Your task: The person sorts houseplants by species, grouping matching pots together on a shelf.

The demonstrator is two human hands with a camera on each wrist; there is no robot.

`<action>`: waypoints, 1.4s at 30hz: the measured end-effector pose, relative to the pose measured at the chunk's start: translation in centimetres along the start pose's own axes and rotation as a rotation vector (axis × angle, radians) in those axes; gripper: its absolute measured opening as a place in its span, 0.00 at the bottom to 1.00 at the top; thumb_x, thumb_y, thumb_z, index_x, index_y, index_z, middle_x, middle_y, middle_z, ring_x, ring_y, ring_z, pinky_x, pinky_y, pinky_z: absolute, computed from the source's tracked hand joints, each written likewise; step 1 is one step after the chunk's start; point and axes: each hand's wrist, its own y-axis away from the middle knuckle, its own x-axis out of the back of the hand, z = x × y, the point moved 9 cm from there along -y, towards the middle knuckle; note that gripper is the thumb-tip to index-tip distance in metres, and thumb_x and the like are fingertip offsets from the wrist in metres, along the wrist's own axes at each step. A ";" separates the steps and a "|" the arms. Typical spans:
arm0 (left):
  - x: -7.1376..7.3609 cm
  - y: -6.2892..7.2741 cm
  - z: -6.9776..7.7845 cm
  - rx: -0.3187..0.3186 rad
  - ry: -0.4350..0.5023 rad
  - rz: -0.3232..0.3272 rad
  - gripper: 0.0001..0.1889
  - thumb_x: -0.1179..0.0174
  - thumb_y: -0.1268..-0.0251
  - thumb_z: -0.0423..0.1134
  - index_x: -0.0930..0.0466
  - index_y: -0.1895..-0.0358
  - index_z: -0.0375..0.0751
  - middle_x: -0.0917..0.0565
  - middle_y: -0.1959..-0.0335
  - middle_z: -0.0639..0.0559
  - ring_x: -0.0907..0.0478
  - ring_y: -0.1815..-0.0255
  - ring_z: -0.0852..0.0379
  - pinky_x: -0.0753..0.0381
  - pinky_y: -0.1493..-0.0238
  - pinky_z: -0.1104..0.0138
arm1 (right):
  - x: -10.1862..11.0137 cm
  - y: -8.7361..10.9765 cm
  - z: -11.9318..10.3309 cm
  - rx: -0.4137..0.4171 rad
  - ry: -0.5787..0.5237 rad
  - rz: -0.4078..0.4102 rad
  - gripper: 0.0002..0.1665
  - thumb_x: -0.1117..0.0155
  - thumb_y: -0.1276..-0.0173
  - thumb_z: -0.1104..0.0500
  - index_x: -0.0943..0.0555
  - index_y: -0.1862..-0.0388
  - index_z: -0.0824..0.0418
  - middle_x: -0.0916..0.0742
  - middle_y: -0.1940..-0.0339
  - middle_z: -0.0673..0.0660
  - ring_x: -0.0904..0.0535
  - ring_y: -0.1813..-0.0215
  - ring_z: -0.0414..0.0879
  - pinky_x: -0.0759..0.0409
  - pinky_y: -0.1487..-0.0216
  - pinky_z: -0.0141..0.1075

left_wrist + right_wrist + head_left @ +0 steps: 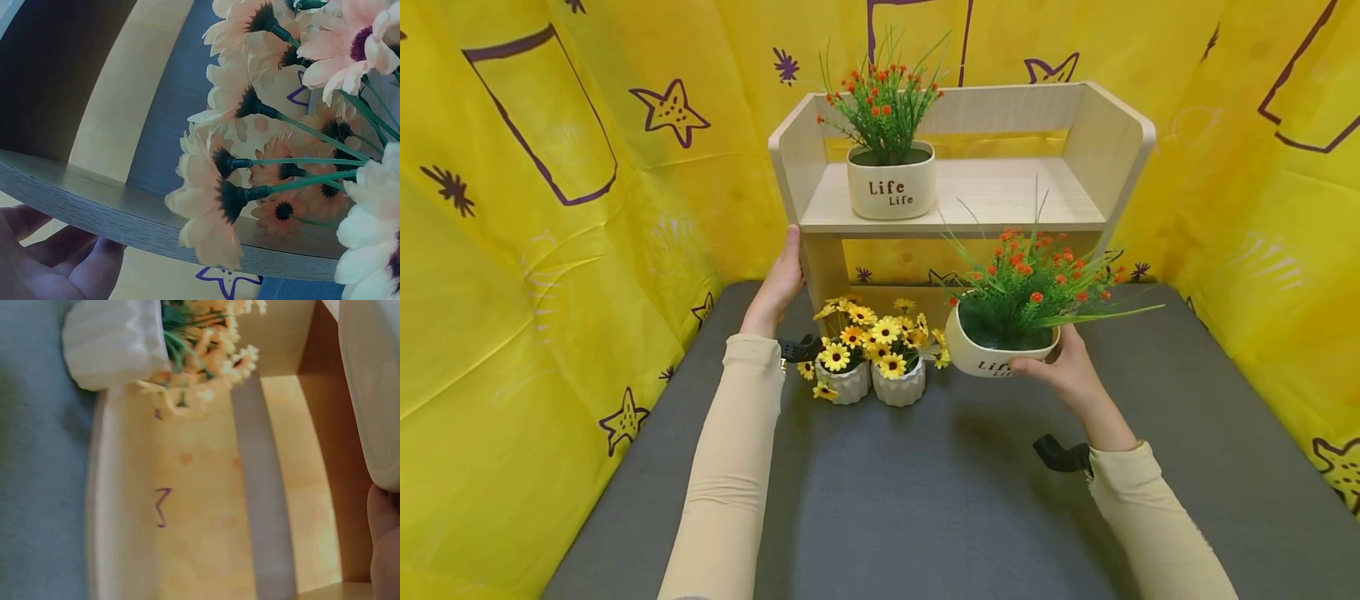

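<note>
In the head view my right hand [1075,375] grips a cream oval pot [1000,354] marked "Life", thumb across its front. Red-flowered greenery [1022,279] fills this pot, which is tilted and held up in front of the wooden shelf's [955,227] right half. The right wrist view catches only the pot's pale side [375,394] and part of the hand. My left hand [778,279] rests against the outside of the shelf's left panel; its fingers [69,256] touch that panel's outer face in the left wrist view.
A matching "Life" pot [891,190] with red flowers stands on the upper board's left. Two small white ribbed pots [846,385] of yellow daisies [886,329] sit on the grey tabletop [887,500] before the shelf's lower left. Yellow patterned cloth [625,167] hangs behind.
</note>
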 end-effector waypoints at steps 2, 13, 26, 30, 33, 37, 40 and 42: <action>0.1 0.0 0.0 0.002 -0.004 0.007 0.41 0.76 0.36 0.70 0.52 0.27 0.48 0.42 0.32 0.41 0.44 0.35 0.47 0.45 0.35 0.53 | 0.2 -0.5 -0.6 0.013 0.001 0.000 0.45 0.28 0.48 0.69 0.39 0.33 0.59 0.25 0.46 0.54 0.22 0.55 0.43 0.20 0.65 0.32; -0.1 0.0 -0.4 0.001 0.018 -0.006 0.42 0.76 0.39 0.72 0.54 0.26 0.50 0.46 0.30 0.45 0.47 0.32 0.49 0.49 0.34 0.53 | 1.8 -3.3 -4.3 0.112 -0.033 0.067 0.39 0.26 0.49 0.66 0.33 0.38 0.59 0.21 0.51 0.54 0.22 0.54 0.44 0.24 0.56 0.30; 0.1 0.0 -0.3 0.021 -0.005 -0.008 0.42 0.76 0.39 0.72 0.55 0.26 0.52 0.47 0.29 0.45 0.48 0.32 0.48 0.50 0.33 0.53 | 2.1 -6.8 -7.4 0.189 -0.129 0.067 0.37 0.28 0.47 0.68 0.34 0.39 0.61 0.21 0.50 0.59 0.22 0.53 0.48 0.24 0.52 0.33; 0.2 0.1 0.0 0.016 0.002 -0.003 0.42 0.76 0.39 0.72 0.54 0.26 0.51 0.45 0.30 0.44 0.46 0.33 0.49 0.49 0.34 0.54 | 2.1 -8.3 -7.8 0.203 -0.180 0.029 0.39 0.32 0.45 0.71 0.37 0.35 0.60 0.24 0.46 0.62 0.23 0.50 0.51 0.25 0.50 0.35; 0.2 0.1 0.1 0.003 0.008 0.001 0.42 0.77 0.38 0.71 0.51 0.27 0.49 0.42 0.32 0.43 0.43 0.35 0.48 0.47 0.34 0.54 | 2.5 -9.4 -7.9 0.207 -0.217 0.011 0.38 0.35 0.43 0.75 0.38 0.35 0.60 0.24 0.45 0.61 0.24 0.49 0.52 0.25 0.49 0.36; 0.0 0.0 0.2 -0.018 0.023 0.000 0.40 0.76 0.36 0.69 0.49 0.28 0.48 0.39 0.35 0.42 0.41 0.37 0.48 0.45 0.36 0.53 | 3.6 -10.5 -7.9 0.209 -0.236 0.035 0.36 0.39 0.42 0.77 0.36 0.37 0.60 0.24 0.45 0.61 0.24 0.49 0.52 0.26 0.49 0.35; -0.1 0.0 0.2 -0.016 0.024 -0.003 0.39 0.76 0.35 0.69 0.51 0.27 0.50 0.42 0.33 0.43 0.43 0.35 0.48 0.47 0.34 0.52 | 4.3 -11.2 -8.2 0.216 -0.249 0.055 0.35 0.39 0.42 0.77 0.36 0.37 0.60 0.24 0.46 0.61 0.25 0.49 0.52 0.27 0.48 0.35; -0.2 0.0 0.2 -0.012 0.018 -0.007 0.39 0.76 0.35 0.69 0.54 0.26 0.51 0.45 0.31 0.44 0.46 0.33 0.48 0.49 0.34 0.51 | 4.6 -11.6 -8.5 0.223 -0.252 0.059 0.36 0.38 0.42 0.77 0.35 0.37 0.60 0.24 0.45 0.61 0.26 0.48 0.52 0.27 0.48 0.35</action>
